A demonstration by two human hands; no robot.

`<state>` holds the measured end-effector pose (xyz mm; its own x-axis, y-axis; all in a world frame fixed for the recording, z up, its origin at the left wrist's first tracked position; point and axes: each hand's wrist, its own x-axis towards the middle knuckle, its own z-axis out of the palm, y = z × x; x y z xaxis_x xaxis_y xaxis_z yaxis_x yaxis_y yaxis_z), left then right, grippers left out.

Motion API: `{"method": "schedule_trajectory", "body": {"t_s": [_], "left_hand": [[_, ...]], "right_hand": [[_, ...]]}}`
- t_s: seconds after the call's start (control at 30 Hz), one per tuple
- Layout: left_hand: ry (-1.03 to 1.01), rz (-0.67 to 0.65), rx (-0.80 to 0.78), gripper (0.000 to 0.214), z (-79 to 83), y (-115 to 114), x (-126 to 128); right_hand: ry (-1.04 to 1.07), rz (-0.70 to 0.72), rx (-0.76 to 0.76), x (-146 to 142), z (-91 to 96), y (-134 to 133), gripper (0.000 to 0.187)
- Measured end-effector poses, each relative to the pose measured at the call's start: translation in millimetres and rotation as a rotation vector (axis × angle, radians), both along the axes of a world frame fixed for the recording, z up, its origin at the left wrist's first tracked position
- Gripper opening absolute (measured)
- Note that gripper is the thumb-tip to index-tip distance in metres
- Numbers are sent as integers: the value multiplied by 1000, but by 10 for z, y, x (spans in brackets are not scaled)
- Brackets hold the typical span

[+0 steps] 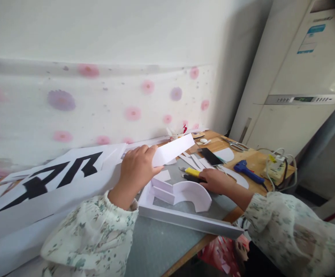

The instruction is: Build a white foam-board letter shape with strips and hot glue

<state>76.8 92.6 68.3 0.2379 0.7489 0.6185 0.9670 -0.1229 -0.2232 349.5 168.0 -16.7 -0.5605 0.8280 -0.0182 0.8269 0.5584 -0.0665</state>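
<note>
The fingers of our left hand [137,167] pinch a white strip [174,150] raised above the table [255,159]. The fingers of our right hand [221,181] touch the yellow knife [192,172]; whether they grip it, we cannot tell. Nearer us stands a white shape [187,221] with upright walls; past the knife lie a black phone [212,156] and a blue glue gun [249,172].

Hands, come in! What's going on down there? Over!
Left hand: holding white strip. Right hand: at yellow cutter, grip unclear. White walled shape: on gray surface. Possibly in the way: black phone, loose strips.
</note>
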Motion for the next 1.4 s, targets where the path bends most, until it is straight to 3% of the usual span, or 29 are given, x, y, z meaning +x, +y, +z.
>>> {"method": "schedule_trajectory", "body": {"t_s": [0.17, 0.3, 0.33, 0.43, 0.5, 0.7, 1.0, 1.17, 1.4], "left_hand": [[-10, -13, -15, 55, -40, 27, 8], [-67, 7, 4, 52, -68, 30, 14], [-79, 16, 14, 51, -70, 25, 20], [-94, 30, 27, 50, -64, 0, 60], [-96, 28, 23, 50, -57, -17, 96], [-111, 26, 23, 44, -53, -54, 146], [-126, -10, 35, 36, -27, -78, 126], [-118, -13, 66, 33, -6, -81, 105], [-120, 12, 104, 33, -26, -96, 112]], "right_hand": [[74, 0, -52, 18, 10, -26, 36], [242, -16, -127, 245, 324, -105, 45], [337, -13, -170, 288, 436, -166, 49], [947, 65, -372, 243, 712, -437, 59], [1068, 106, -417, 61, 790, -622, 59], [1058, 119, -475, -459, 747, -817, 54], [1005, 98, -428, -556, 840, -866, 59], [990, 43, -360, -631, 744, -894, 61], [1002, -10, -457, -581, 643, -984, 60]]}}
